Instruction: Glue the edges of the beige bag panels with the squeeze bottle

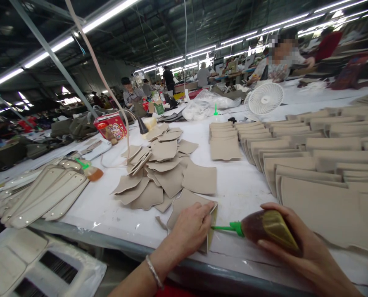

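Note:
My left hand point(191, 227) is closed over a beige leather-like piece point(181, 201) at the table's front edge, its fingers pressed on the folded right side. In my right hand point(304, 243) is a glue bottle point(259, 229), tilted on its side, with amber-brown liquid inside. Its thin green nozzle point(235, 227) points left, and the tip meets or nearly meets the piece's turned edge beside my left fingers. Just beyond my left hand lies a loose heap of similar beige pieces point(163, 150). Rows of folded beige pieces point(310, 165) stand to the right.
Pale straps with rivets point(56, 194) lie at the left, beside a second glue bottle point(93, 173). Farther back are a red box point(114, 126), a black cone point(142, 126), clear plastic bags point(207, 103) and a white fan point(266, 99). A cord point(101, 70) hangs down. Other people work beyond.

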A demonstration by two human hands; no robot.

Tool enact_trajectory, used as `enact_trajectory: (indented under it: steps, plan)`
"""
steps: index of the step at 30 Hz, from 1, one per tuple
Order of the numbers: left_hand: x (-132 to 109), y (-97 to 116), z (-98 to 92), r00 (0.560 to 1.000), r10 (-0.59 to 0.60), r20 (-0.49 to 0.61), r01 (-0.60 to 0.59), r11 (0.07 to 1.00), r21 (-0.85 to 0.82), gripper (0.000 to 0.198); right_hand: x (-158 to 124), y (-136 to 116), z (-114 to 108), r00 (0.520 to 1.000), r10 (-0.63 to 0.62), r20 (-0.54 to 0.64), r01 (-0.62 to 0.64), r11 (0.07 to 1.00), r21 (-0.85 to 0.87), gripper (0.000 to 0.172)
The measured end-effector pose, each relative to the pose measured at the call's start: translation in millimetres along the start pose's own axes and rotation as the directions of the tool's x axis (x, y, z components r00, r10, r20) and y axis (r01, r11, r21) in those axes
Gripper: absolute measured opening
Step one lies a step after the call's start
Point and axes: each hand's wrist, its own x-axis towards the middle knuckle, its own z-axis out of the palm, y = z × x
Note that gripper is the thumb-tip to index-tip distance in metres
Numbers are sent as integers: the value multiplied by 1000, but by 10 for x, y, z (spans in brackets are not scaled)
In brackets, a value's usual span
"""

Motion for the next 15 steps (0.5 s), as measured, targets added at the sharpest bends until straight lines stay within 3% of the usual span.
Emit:
enact_trajectory:
  steps: [3, 8, 15]
  plan:
    - [2, 7, 0, 1000, 0, 1, 0, 1000, -17, 46, -57, -39, 30, 996, -17, 85, 14, 999, 40, 57]
    - [2, 24, 0, 1000, -29, -10, 29, 1000, -13, 47, -69, -136, 33, 999, -30, -31, 30, 1000, 2, 52]
    - [1, 30, -1, 1000, -29, -7, 29, 999, -13, 47, -98, -101, 32, 998, -24, 51, 21, 998, 62, 53]
